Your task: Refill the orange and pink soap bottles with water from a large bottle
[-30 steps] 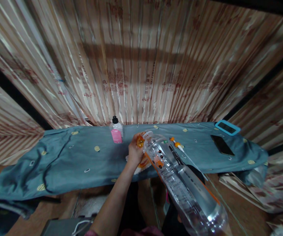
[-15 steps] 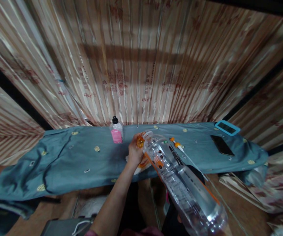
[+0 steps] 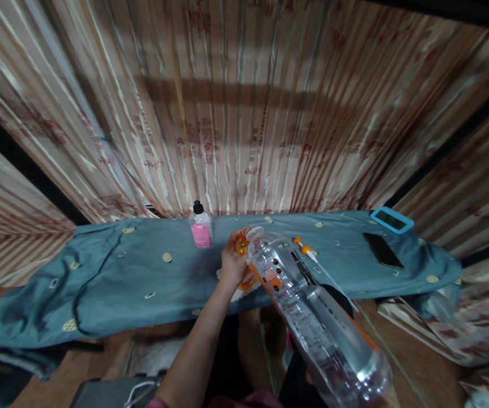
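Observation:
My left hand (image 3: 232, 262) is closed around a small amber bottle (image 3: 241, 245) above the cloth. A large clear plastic bottle (image 3: 320, 323) with orange edging is tilted, its mouth up against the top of the amber bottle. Behind its lower end is my right hand (image 3: 309, 377), which holds it; only a fingertip shows and the rest is hidden. Under my left wrist lies an orange-and-white item (image 3: 247, 284), partly covered. An orange pump top (image 3: 305, 249) with a long white tube rests to the right of the bottle's neck.
A blue-green patterned cloth (image 3: 142, 272) covers the table. On it stand a clear bottle with pink label and black cap (image 3: 202, 232), and at right lie a dark phone (image 3: 382, 250) and a blue-framed device (image 3: 392, 220). A curtain (image 3: 236, 113) hangs behind.
Both hands and both bottles hold nearly the same pose. The whole view has shifted very slightly.

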Available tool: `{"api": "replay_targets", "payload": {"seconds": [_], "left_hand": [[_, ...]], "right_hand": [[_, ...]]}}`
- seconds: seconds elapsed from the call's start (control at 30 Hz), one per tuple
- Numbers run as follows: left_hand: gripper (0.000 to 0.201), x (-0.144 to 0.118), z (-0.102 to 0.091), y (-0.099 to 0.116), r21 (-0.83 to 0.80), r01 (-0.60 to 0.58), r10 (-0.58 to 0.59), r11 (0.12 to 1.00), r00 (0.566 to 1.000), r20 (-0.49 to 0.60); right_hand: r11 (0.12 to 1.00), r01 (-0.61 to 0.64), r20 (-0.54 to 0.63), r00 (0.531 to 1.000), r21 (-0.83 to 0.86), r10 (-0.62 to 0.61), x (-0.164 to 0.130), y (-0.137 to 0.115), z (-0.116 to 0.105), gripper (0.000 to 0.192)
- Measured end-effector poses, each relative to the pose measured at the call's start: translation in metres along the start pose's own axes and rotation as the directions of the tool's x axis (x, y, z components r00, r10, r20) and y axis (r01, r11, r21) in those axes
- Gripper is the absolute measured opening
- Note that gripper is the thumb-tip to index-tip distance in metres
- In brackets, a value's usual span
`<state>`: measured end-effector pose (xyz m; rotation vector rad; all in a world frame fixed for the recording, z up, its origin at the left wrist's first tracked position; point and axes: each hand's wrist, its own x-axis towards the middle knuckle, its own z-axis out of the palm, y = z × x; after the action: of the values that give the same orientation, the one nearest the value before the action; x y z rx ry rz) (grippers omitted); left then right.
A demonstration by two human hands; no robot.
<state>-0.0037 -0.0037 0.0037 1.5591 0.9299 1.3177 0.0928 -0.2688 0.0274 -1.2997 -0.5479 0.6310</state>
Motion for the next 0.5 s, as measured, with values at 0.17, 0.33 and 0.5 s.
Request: {"api": "replay_targets", "payload": {"seconds": [0.17,0.33,0.5], "left_hand": [[0.038,0.000,0.000,0.000,-0.019,-0.005,0.005,1.000,1.000,0.002],[0.040,0.001,-0.002,0.000,-0.005,-0.008,0.008,1.000,1.000,0.009],[0.038,0.001,-0.001,0.000,-0.014,-0.019,0.019,1.000,1.000,-0.009]], "right_hand": [[1.000,-0.009,-0.004,1.000,0.013,0.009,-0.001,0.003,0.001,0.038],[0.999,-0.028,-0.002,1.000,0.029,0.028,-0.001,0.010,0.000,0.037],[0.999,-0.020,0.005,1.000,0.033,0.020,0.003,0.017,-0.005,0.036]]}}
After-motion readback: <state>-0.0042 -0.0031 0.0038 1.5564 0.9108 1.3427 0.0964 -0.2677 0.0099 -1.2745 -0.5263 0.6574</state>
